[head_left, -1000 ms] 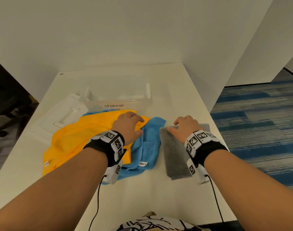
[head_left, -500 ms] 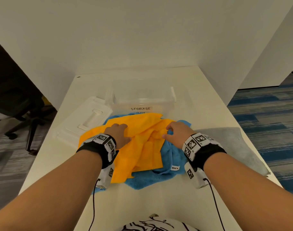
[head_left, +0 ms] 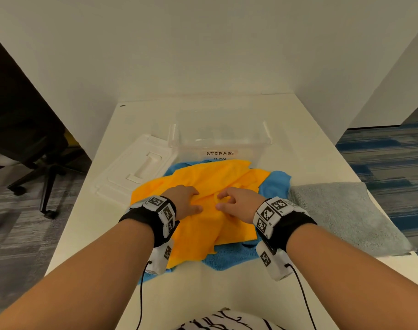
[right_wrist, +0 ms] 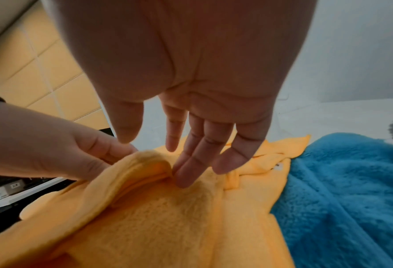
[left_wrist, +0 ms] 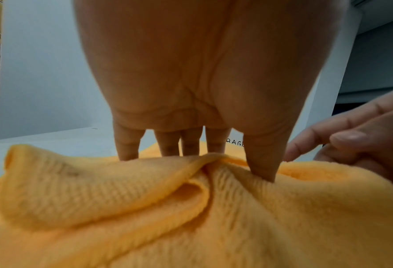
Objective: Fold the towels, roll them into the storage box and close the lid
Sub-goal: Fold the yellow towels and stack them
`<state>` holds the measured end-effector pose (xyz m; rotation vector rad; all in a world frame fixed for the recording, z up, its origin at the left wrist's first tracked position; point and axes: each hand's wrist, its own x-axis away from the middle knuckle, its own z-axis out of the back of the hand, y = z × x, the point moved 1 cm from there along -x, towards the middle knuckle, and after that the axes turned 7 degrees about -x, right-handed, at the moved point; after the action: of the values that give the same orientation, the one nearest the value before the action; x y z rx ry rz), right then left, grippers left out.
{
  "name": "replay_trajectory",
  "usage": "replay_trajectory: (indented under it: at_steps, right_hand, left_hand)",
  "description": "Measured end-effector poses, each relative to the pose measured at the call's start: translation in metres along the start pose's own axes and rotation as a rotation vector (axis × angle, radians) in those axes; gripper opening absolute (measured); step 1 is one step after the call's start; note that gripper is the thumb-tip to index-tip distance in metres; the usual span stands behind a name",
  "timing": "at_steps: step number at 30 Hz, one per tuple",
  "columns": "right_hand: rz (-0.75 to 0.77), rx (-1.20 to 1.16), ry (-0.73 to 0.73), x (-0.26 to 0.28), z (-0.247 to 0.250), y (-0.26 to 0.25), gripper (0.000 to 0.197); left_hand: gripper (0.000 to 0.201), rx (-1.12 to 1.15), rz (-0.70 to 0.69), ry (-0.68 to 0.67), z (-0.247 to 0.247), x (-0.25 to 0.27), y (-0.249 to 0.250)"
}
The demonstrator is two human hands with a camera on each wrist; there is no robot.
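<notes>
A crumpled yellow towel (head_left: pixel 215 177) lies on a blue towel (head_left: pixel 277 182) in front of the clear storage box (head_left: pixel 265 132), which stands open. My left hand (head_left: pixel 197 200) pinches a raised fold of the yellow towel (left_wrist: pixel 145 208) between thumb and fingers (left_wrist: pixel 262 163). Beside it, my right hand (head_left: pixel 223 200) has its fingers (right_wrist: pixel 186 177) fairly straight, their tips touching the yellow towel (right_wrist: pixel 167 226) against that same fold, with the thumb held off the cloth. A grey towel (head_left: pixel 341 210) lies spread at the right.
The white lid (head_left: pixel 136 167) lies flat left of the box. White partition walls close in the table (head_left: pixel 310 144) at the back and right. An office chair (head_left: pixel 36 151) stands on the floor to the left. The grey towel reaches the table's right edge.
My right hand left the grey towel and came onto the yellow towel. My left hand slid toward it, and both now meet at a fold in the cloth's middle.
</notes>
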<state>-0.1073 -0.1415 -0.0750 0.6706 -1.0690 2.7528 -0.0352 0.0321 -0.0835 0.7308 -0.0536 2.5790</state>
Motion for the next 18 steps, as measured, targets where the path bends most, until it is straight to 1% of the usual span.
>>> replay_trajectory:
  at_steps: [6,8,11,14,16,18]
  right_hand:
    - [-0.013,0.001,0.01,0.001,-0.011,-0.006,0.036]
    - [0.0,-0.006,0.037,0.0,-0.011,-0.007,0.036]
    - [0.054,-0.071,0.124,-0.003,-0.005,-0.01,0.031]
    - [0.112,-0.164,0.224,0.001,0.004,-0.013,0.018]
    - [0.144,-0.207,0.282,0.004,0.012,-0.014,0.013]
    - [0.173,-0.286,0.342,0.008,0.022,-0.016,0.012]
  left_hand:
    - [0.06,0.008,-0.014,0.008,-0.002,0.0,-0.004]
    - [0.059,0.017,-0.007,0.008,-0.003,0.001,-0.004]
    - [0.056,0.046,0.002,0.018,-0.002,0.001,-0.005]
    - [0.051,0.129,0.019,0.045,0.002,0.002,-0.007]
    - [0.047,0.217,0.028,0.082,0.009,0.005,-0.005]
    - [0.042,0.313,0.025,0.149,0.019,0.011,0.002]
